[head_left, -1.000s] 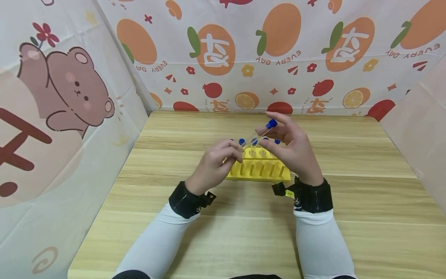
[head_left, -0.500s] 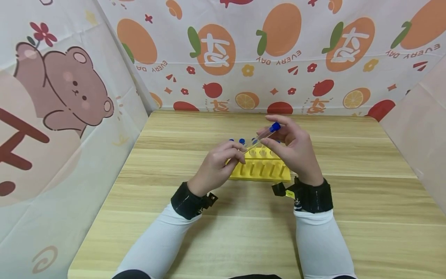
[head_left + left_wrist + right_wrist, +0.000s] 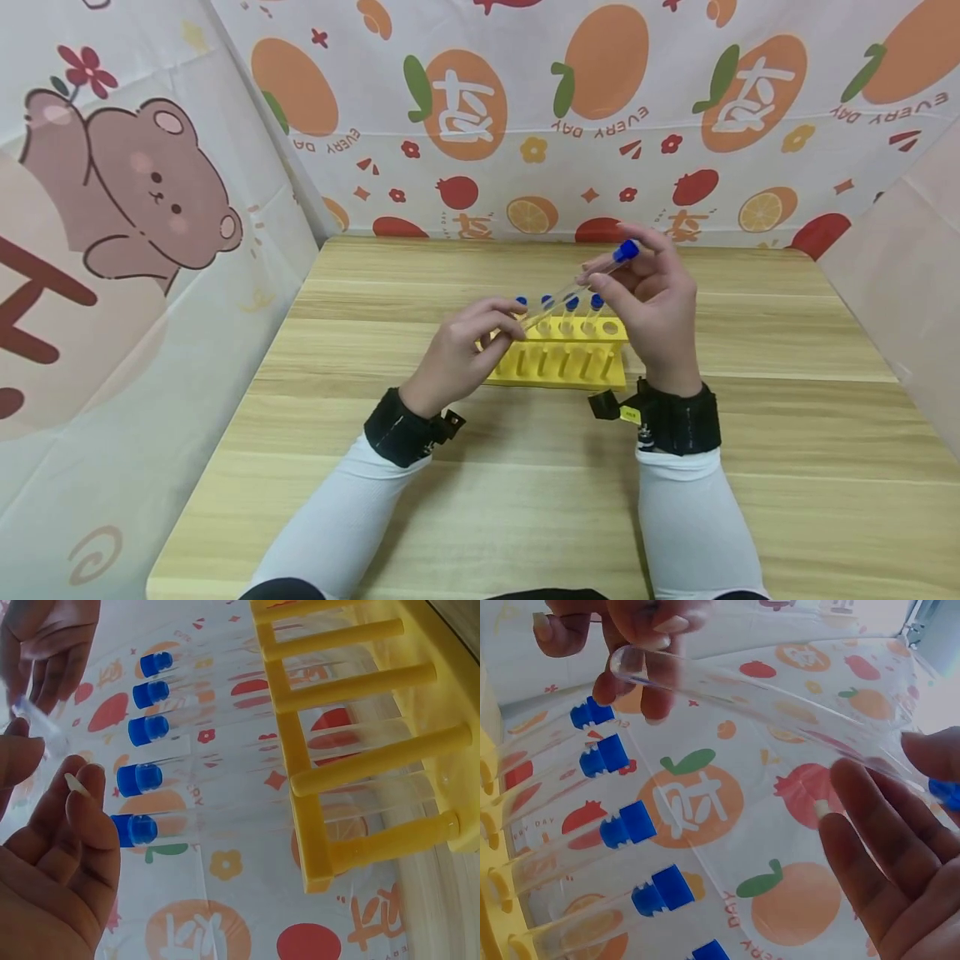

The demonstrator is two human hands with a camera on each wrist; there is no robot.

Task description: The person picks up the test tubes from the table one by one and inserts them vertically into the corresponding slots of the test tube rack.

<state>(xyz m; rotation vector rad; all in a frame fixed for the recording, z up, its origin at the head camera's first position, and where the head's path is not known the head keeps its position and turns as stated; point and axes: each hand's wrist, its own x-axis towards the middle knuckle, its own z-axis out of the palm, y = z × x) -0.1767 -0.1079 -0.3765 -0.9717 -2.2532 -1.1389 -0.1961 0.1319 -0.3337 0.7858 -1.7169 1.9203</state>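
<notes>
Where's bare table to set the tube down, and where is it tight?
Bare wood lies left of the yellow rack, right of it toward the table's right edge, and behind it up to the backdrop. It is crowded over the rack: both hands, left hand and right hand, hold the tube above four capped tubes.

Lighting is bright, even and diffuse in all three views, with only soft shadows under the forearms on the table (image 3: 525,517). The head view is sharp, with wide-angle bending at its edges. Both wrist views are pale and washed out, near fingers (image 3: 877,847) slightly soft.
</notes>
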